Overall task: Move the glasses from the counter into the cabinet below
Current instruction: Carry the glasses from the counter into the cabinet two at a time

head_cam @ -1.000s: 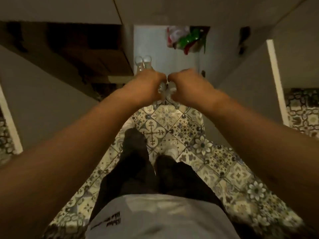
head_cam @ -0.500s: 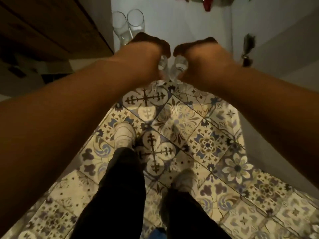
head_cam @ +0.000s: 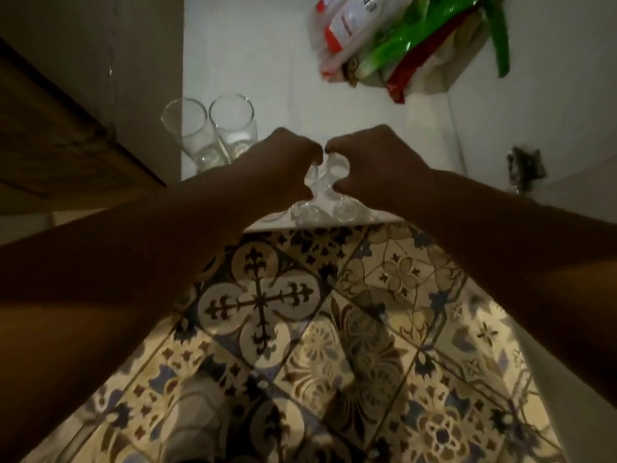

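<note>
My left hand (head_cam: pixel 282 162) and my right hand (head_cam: pixel 374 160) are side by side over the front edge of the white cabinet shelf (head_cam: pixel 267 61). Each hand is closed around a clear glass. The left-hand glass (head_cam: pixel 305 208) and the right-hand glass (head_cam: pixel 345 208) show their bases at the shelf's front lip; whether they rest on it I cannot tell. Two more clear glasses (head_cam: pixel 213 135) stand upright at the shelf's left front, just left of my left hand.
A bundle of plastic bags (head_cam: pixel 400 41), red, green and white, lies at the shelf's back right. A cabinet side panel (head_cam: pixel 100 78) rises on the left and a door hinge (head_cam: pixel 524 168) sits on the right. Patterned floor tiles (head_cam: pixel 334 329) lie below.
Both hands have carried their glasses down and forward to the shelf's front edge. The view has moved closer to the cabinet, so the two standing glasses and the bags look larger.
</note>
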